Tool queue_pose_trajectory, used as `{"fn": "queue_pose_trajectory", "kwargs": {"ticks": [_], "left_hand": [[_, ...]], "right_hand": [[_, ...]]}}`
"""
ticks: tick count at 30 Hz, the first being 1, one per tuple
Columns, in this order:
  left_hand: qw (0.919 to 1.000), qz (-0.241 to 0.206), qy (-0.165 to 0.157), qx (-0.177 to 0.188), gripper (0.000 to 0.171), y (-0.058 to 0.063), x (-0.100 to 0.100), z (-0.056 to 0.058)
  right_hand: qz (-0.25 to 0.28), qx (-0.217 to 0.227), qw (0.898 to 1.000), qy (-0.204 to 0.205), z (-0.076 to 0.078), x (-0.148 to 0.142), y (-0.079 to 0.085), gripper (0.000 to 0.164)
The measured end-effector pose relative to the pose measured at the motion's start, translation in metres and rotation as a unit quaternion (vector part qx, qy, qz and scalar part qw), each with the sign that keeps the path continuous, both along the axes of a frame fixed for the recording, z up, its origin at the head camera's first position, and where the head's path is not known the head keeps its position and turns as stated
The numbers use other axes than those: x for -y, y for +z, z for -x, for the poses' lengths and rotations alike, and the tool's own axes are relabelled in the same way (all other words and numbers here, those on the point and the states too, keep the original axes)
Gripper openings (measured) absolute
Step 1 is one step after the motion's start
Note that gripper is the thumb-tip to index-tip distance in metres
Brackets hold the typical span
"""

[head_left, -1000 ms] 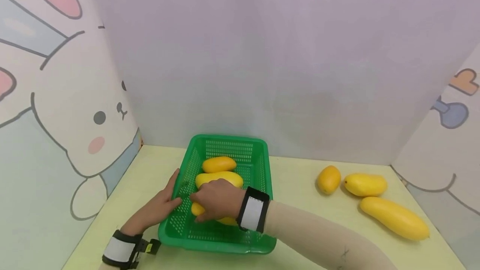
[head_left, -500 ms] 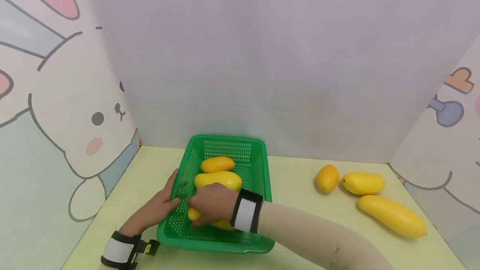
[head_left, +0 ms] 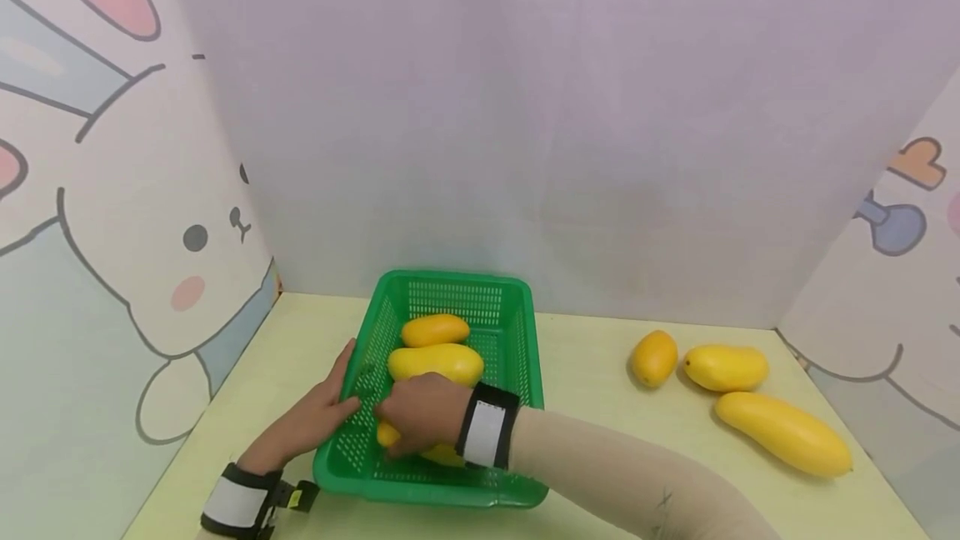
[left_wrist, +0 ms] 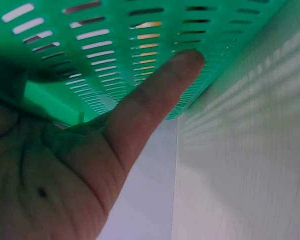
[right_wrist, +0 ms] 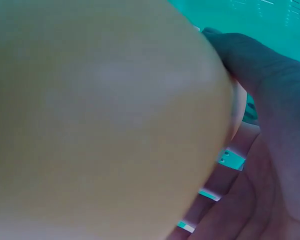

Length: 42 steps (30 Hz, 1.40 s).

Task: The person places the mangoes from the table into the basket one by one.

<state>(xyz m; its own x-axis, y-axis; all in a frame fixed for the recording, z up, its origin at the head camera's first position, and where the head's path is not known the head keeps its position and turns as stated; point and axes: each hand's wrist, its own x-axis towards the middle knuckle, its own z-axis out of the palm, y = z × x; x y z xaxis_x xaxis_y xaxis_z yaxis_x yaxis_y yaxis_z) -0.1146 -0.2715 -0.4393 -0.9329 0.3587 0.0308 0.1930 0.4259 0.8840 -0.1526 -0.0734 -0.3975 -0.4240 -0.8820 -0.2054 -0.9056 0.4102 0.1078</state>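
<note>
In the head view, the left hand [head_left: 318, 415] holds the left side of the green plastic basket [head_left: 420, 490], its thumb at the rim. A finger [left_wrist: 165, 85] of it lies along the slotted outer wall in the left wrist view. Inside the basket, the right hand [head_left: 423, 411] grips a yellow-orange fruit [head_left: 387, 434], thumb toward the front. Yellow skin [head_left: 444, 455] also shows below its wrist; whether this is one fruit or two is hidden. Large in the right wrist view is a yellow fruit [right_wrist: 105, 120], beside the right thumb. Behind the hand lie a larger yellow fruit [head_left: 442, 363] and a smaller orange-yellow one [head_left: 435, 330].
On the pale yellow table [head_left: 600, 457], right of the basket, are a short orange-yellow fruit [head_left: 654, 358], a yellow fruit [head_left: 726, 367] and a longer one [head_left: 783, 433]. A light back wall [head_left: 525, 148] stands behind; rabbit-printed panels [head_left: 150, 257] flank the sides.
The right hand has shifted slightly left and toward the basket's front, with the fruit under it shifting along. The left hand stays on the basket, which looks much the same.
</note>
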Motion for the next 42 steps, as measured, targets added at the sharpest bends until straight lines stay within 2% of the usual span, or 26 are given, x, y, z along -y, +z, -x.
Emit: {"fn": "queue_pose_trajectory", "kwargs": {"ticks": [10, 21, 31, 42], "left_hand": [[1.0, -0.002, 0.0, -0.005, 0.076, 0.003, -0.001, -0.002], [1.0, -0.002, 0.0, -0.007, 0.076, -0.001, 0.0, 0.0], [1.0, -0.001, -0.005, -0.004, 0.075, 0.0, 0.0, -0.001], [1.0, 0.005, -0.006, -0.005, 0.075, -0.004, 0.001, 0.0]], "right_hand": [[-0.014, -0.006, 1.0, 0.01, -0.002, 0.004, -0.008, 0.037], [-0.016, -0.008, 1.0, 0.013, -0.005, 0.007, -0.013, 0.036], [-0.01, -0.017, 1.0, 0.015, 0.0, 0.011, -0.022, 0.039], [-0.017, -0.005, 1.0, 0.001, 0.008, 0.012, -0.031, 0.047]]}}
